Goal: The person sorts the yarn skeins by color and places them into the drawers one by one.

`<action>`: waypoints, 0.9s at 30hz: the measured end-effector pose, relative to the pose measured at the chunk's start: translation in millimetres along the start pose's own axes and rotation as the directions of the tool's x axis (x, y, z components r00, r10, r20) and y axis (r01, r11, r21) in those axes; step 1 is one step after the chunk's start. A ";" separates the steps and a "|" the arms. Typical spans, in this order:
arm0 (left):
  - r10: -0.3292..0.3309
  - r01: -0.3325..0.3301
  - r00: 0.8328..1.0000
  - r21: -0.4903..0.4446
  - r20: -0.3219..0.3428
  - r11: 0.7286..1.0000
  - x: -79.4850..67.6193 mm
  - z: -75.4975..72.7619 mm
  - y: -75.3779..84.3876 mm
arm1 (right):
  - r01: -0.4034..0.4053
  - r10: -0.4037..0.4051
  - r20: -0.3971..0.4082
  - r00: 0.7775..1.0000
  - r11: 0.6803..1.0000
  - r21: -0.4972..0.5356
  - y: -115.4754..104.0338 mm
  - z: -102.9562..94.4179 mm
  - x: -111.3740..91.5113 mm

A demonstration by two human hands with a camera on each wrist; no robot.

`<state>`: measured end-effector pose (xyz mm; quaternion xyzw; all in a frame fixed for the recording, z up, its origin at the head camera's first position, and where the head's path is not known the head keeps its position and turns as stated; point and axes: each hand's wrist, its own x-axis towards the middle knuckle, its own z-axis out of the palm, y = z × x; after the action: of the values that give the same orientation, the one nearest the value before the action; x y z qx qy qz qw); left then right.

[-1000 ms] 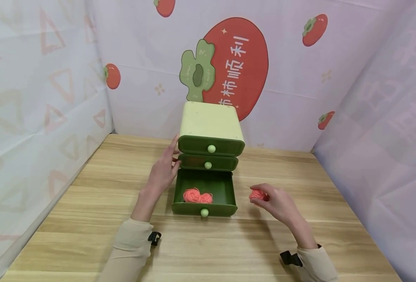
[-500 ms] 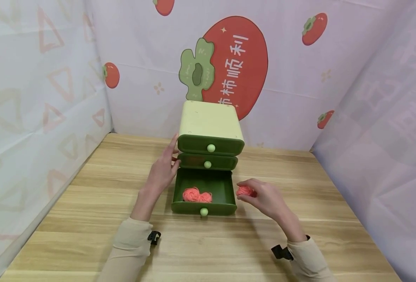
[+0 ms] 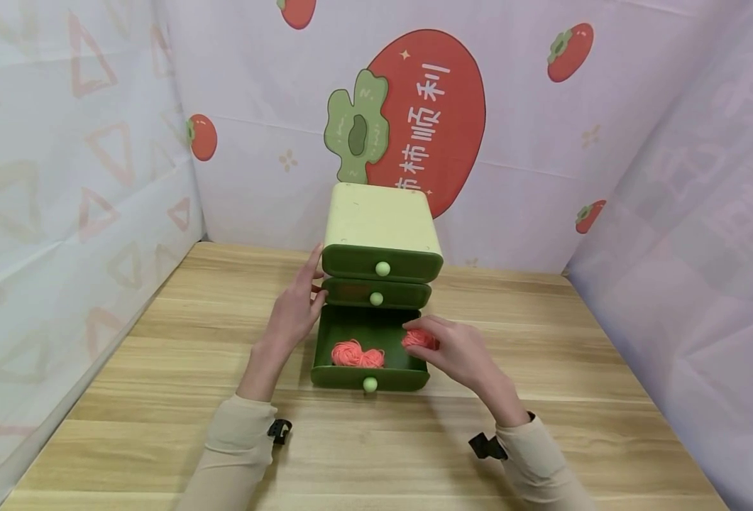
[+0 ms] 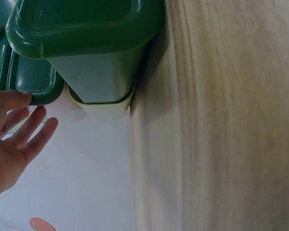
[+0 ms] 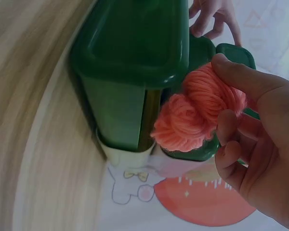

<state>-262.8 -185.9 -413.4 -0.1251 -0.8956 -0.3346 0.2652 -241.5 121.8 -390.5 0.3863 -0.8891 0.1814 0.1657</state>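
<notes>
A small chest (image 3: 382,216) with a cream top and green drawers stands on the table. Its bottom drawer (image 3: 402,380) is pulled out, with coral yarn (image 3: 350,353) lying bunched near the front. My left hand (image 3: 293,312) rests against the chest's left side; in the left wrist view the thumb touches the middle drawer's edge (image 4: 36,79) and the other fingers stay extended. Over the right part of the pulled-out drawer, my right hand (image 3: 462,349) pinches a small skein of coral yarn (image 5: 197,110), tied in at its middle, between thumb and fingers.
The wooden tabletop (image 3: 376,447) spreads around the chest. A printed cloth wall (image 3: 255,191) stands close behind it, and more cloth hangs at the left and right. The top drawer (image 3: 414,266) is closed above the pulled-out one.
My right hand has carried the skein of yarn leftward, from beside the chest to over the pulled-out drawer. My left hand has stayed at the chest's side.
</notes>
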 end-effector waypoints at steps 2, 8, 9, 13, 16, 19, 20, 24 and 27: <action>0.001 -0.001 1.000 0.000 0.002 1.000 0.0 -0.4 0.4 | 0.011 -0.011 -0.008 1.000 1.000 0.001 -2.6 1.8 3.8; -0.009 0.009 1.000 0.006 0.000 1.000 -0.2 -1.3 0.1 | 0.046 -0.046 -0.020 0.999 0.999 0.022 -11.7 5.3 15.9; -0.008 0.008 1.000 0.006 -0.001 1.000 -0.3 -1.3 0.1 | 0.047 -0.047 -0.016 0.999 0.999 0.025 -12.8 5.6 17.5; -0.008 0.008 1.000 -0.003 0.010 1.000 -0.3 -0.7 0.1 | 0.036 -0.037 0.010 0.999 0.999 0.034 -14.6 5.3 19.9; -0.017 0.017 1.000 -0.007 0.019 1.000 -0.3 -0.5 0.8 | 0.026 -0.027 0.021 0.999 0.999 0.038 -13.9 4.2 19.1; -0.023 0.023 1.000 -0.005 0.019 1.000 -0.1 -0.4 1.2 | 0.018 -0.019 0.022 1.000 0.999 0.042 -12.9 3.1 18.5; -0.024 0.024 1.000 -0.007 0.018 1.000 -0.1 -0.6 1.3 | 0.016 -0.017 0.025 1.000 0.999 0.042 -12.5 3.0 18.5; -0.023 0.023 1.000 -0.006 0.016 1.000 -0.3 -1.4 1.2 | 0.009 -0.011 0.044 0.999 0.999 0.038 -11.7 3.4 18.4; -0.020 0.021 1.000 -0.008 0.015 1.000 -0.5 -2.2 1.7 | 0.004 -0.005 0.049 0.999 0.999 0.034 -11.7 4.0 17.9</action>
<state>-260.9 -186.1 -411.4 -0.1195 -0.8974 -0.3400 0.2545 -244.9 101.3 -383.9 0.3954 -0.8887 0.1867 0.1377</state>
